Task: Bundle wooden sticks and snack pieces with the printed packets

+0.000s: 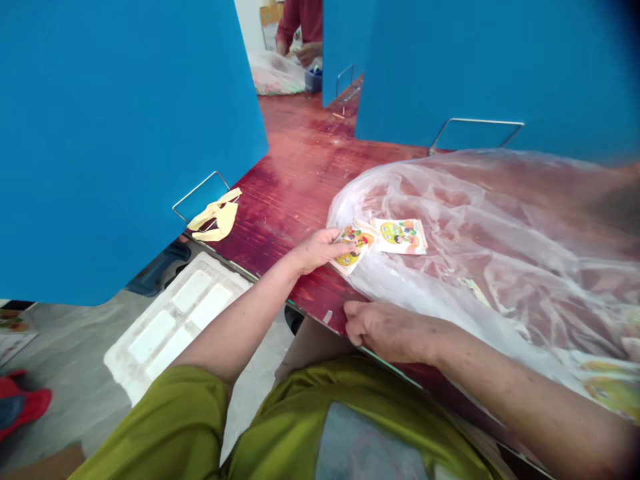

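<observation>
My left hand pinches a small flat printed packet with yellow, red and green cartoon pictures, thumb on top. Just to its right, a second packet of the same look lies on a clear plastic bag. My right hand is closed at the front edge of the table, its fingers curled under. What those fingers hold, if anything, is hidden. The big crumpled bag spreads over the right side of the red-brown table, and more printed packets show at its near right end.
Blue partition boards on wire stands rise at left and right. A yellow face mask hangs by the left stand. Below the table lies a white foam lid. Across the table, a person in a red sleeve works beside another plastic bag.
</observation>
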Motion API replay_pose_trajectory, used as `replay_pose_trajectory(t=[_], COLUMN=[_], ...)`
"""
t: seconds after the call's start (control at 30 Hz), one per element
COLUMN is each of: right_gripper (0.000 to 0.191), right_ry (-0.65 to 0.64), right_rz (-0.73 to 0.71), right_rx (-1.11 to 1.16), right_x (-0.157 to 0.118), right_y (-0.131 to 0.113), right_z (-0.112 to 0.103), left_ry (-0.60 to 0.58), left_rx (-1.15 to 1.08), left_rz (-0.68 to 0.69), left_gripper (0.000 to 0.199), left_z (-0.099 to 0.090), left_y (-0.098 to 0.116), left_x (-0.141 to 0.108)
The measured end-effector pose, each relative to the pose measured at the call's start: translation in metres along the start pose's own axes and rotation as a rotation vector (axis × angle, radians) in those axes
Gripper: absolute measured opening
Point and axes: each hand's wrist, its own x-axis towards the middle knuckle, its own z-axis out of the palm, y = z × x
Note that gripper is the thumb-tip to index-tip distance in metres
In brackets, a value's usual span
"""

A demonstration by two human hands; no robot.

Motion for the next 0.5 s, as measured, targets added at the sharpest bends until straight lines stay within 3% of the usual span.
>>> replay_pose_trajectory(t=[0.1,0.23,0.3,0.4,0.5], right_gripper=[0.025,0.028,0.024,0.022,0.026], right_ry=[-0.038,0.125,0.166,0.171,0.196], right_rz=[0.069,0.131,0.115,0.142,0.144], right_rx=[0.067,0.177,0.194,0.097,-0.082], right_x=[-0.025,-0.065,-0.083,-0.098,-0.095], right_y=[0.01,0.013,0.01,0.005,0.0], right_z=[-0.002,-0.006,-0.003,0.009,0.02], left_ry=[0.01,0.016,0.054,0.122,0.087], left_rx=[0.015,0.114,0.189,0.206,0.131], left_rz=[0.01,0.054,0.139,0.32,0.341], left_gripper=[0.044,0.037,0.034,0.03,0.027], left_z=[0.001,0.007,0.015,0.033,0.051], left_y=[0.0,0.004,0.01,0.021,0.021], left_x=[-0.002,-0.008,-0.014,-0.025,-0.036])
